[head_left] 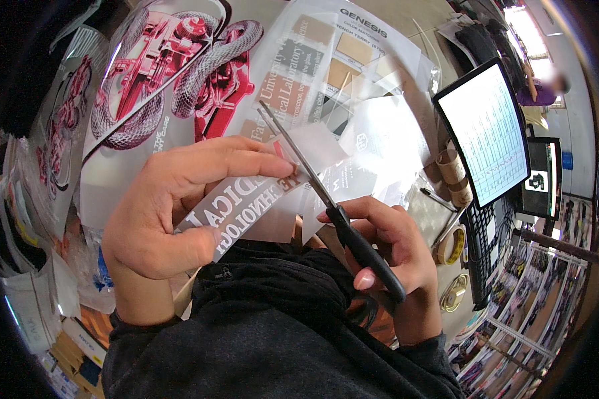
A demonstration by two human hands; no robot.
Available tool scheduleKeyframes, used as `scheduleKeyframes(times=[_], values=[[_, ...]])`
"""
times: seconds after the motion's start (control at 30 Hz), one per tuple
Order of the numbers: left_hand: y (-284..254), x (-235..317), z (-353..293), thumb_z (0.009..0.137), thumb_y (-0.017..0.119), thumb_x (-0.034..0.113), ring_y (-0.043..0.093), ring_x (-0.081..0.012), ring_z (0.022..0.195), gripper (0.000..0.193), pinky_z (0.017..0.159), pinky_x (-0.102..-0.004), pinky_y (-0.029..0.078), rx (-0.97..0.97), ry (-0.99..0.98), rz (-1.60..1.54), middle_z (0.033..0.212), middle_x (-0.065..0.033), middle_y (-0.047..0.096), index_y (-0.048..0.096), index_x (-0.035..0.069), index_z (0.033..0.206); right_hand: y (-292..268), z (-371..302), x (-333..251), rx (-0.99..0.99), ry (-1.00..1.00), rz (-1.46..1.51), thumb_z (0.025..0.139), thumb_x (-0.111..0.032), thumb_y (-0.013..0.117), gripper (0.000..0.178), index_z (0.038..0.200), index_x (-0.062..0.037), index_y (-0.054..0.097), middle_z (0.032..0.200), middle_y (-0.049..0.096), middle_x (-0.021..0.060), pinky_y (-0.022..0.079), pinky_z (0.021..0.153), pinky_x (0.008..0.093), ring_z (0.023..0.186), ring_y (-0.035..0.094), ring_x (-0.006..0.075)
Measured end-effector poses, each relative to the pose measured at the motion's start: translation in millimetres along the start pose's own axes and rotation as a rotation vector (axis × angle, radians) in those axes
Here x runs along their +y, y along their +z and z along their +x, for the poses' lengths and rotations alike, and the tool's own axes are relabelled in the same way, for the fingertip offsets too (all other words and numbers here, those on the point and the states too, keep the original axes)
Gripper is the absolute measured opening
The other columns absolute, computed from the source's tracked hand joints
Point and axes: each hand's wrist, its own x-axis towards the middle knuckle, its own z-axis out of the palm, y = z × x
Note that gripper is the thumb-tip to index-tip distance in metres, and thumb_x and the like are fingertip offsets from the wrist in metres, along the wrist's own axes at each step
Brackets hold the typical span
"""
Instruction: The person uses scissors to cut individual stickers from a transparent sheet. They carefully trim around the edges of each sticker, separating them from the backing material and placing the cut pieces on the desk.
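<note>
My left hand (150,209) pinches a strip of translucent transfer film (249,206) with white block lettering and a little red print. My right hand (402,246) is closed round the black handles of a pair of scissors (361,247). Their blades point away to the upper left and lie across the film's far part, just beyond my left fingertips. From this angle I cannot tell how far apart the blades are. Below them, clear plastic sheets (386,136) with faint white print catch the light.
Large printed film with a red machine and a grey snake (136,120) covers the table's left. At right stand a lit monitor (489,133), a black keyboard (482,249), a cardboard tube (452,174) and a yellow tape roll (451,245). Someone in purple (539,93) is farther back.
</note>
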Motion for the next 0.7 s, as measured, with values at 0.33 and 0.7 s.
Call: scheduleKeyframes(times=[0.33, 0.7], values=[[-8.2, -1.1, -0.4, 0.049, 0.056, 0.017, 0.057, -0.0238, 0.1, 0.074, 0.092, -0.0262, 0.039, -0.08, 0.039, -0.001, 0.11, -0.0198, 0.052, 0.05, -0.02, 0.112, -3.1, 1.6, -0.7, -0.01, -0.027, -0.123, 0.059, -0.038, 0.082, 0.077, 0.11, 0.0117, 0.054, 0.062, 0.058, 0.0028, 0.028, 0.043, 0.0133, 0.046, 0.049, 0.0021], [-5.3, 3.1, -0.7, 0.049, 0.056, 0.017, 0.058, -0.02, 0.096, 0.073, 0.087, -0.0226, 0.039, -0.044, -0.011, -0.004, 0.106, -0.017, 0.052, 0.05, -0.02, 0.112, -5.5, -0.1, 3.2, -0.024, -0.057, -0.132, 0.061, -0.035, 0.083, 0.075, 0.111, 0.0121, 0.054, 0.06, 0.057, 0.0017, 0.03, 0.042, 0.014, 0.045, 0.052, 0.0043]])
